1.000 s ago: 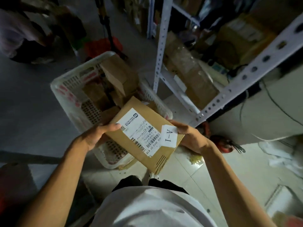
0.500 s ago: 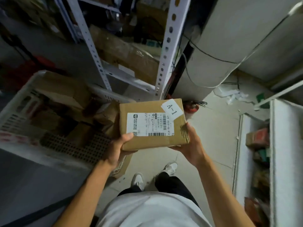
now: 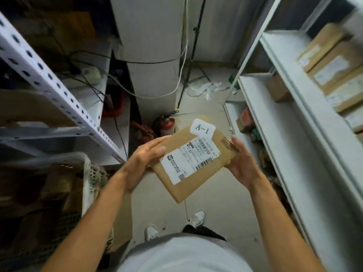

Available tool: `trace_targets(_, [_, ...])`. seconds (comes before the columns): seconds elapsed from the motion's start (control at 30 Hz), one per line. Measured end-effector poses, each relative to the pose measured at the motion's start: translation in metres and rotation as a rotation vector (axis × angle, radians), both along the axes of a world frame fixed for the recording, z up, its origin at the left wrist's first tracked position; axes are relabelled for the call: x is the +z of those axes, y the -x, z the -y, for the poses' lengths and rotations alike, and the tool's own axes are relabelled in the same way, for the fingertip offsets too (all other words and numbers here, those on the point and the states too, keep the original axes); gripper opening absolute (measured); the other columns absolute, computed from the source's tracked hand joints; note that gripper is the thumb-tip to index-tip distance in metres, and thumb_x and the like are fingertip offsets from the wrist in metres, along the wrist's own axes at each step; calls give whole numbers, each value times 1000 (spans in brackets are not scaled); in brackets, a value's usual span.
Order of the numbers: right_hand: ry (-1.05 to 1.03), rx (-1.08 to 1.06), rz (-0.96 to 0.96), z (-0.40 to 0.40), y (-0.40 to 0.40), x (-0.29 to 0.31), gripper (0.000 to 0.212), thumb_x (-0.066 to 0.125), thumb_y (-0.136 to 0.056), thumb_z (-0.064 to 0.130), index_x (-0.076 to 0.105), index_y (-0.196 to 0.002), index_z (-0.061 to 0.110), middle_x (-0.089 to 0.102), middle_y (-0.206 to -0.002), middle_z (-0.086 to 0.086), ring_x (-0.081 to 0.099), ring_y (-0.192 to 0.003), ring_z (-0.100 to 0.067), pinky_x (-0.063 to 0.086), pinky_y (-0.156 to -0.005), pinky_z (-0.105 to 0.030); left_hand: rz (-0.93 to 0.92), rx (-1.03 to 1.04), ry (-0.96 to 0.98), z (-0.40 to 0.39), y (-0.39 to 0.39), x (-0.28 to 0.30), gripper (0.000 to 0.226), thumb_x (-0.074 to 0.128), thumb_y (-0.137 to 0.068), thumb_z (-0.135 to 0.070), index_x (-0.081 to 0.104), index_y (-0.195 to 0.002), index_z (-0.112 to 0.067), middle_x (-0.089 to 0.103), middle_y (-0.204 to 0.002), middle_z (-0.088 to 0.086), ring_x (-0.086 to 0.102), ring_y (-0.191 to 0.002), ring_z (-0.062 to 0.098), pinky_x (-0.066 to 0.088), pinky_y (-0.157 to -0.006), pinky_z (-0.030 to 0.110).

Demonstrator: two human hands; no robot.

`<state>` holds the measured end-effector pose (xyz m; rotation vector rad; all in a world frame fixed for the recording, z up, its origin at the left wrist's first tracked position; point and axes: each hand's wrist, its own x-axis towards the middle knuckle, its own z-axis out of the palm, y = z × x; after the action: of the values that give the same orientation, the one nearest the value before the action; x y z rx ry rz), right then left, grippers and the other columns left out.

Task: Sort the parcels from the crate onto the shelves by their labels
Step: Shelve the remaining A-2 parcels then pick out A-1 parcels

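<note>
White shelves (image 3: 282,122) at three o'clock, crate (image 3: 86,173) at eight; my left hand (image 3: 141,163) and right hand (image 3: 243,161) clasp the A-1 parcel (image 3: 188,165) by opposite edges, seemingly light, stiff cardboard.

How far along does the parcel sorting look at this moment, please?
Done: several boxes already sit on the white shelves. In hand: left hand and right hand hold the A-1 parcel. Left: more parcels fill the crate.
</note>
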<state>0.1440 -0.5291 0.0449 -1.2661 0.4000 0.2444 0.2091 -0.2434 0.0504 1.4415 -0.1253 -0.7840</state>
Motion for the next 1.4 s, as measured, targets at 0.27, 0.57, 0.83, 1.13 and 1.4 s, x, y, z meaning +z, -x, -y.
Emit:
trace_targets(0.27, [169, -212, 123, 63, 36, 0, 77, 70, -80, 54, 38, -148, 37, 57, -143, 3, 58, -128, -24, 51, -99, -56, 72, 160, 156, 170, 18, -3, 57, 51, -89, -39, 42, -145, -43, 65, -130, -1, 64, -116, 26, 54, -88, 51])
trace_targets(0.57, [462, -581, 192, 165, 72, 28, 50, 71, -80, 48, 56, -128, 50, 70, -117, 6, 70, -105, -15, 60, -86, -37, 248, -242, 149, 289, 3, 3, 105, 83, -61, -64, 31, -150, -45, 53, -145, -6, 54, -130, 14, 53, -99, 35])
trace_targets(0.83, [788, -769, 342, 255, 62, 122, 54, 69, -79, 45, 53, -131, 44, 63, -121, 1, 64, -109, -9, 54, -74, -12, 451, -431, 348, 414, -42, 98, 101, 82, -70, -51, 29, -154, -32, 49, -147, 11, 54, -130, 24, 55, -93, 36])
trace_targets(1.13, [1224, -1084, 425, 342, 71, 225, 87, 75, -76, 49, 34, -151, 36, 45, -132, 5, 47, -125, -5, 48, -93, -12, 696, -642, 623, 546, -58, 212, 82, 67, -92, -10, 19, -157, -22, 43, -152, 11, 48, -137, 25, 53, -99, 44])
trace_targets(1.4, [1380, -1346, 141, 400, 129, 231, 87, 71, -75, 65, 37, -149, 34, 55, -130, -2, 54, -120, -16, 54, -98, -39, 861, -825, 579, 651, -12, 235, 85, 75, -83, -15, 30, -150, -40, 52, -138, -16, 54, -125, 21, 55, -95, 50])
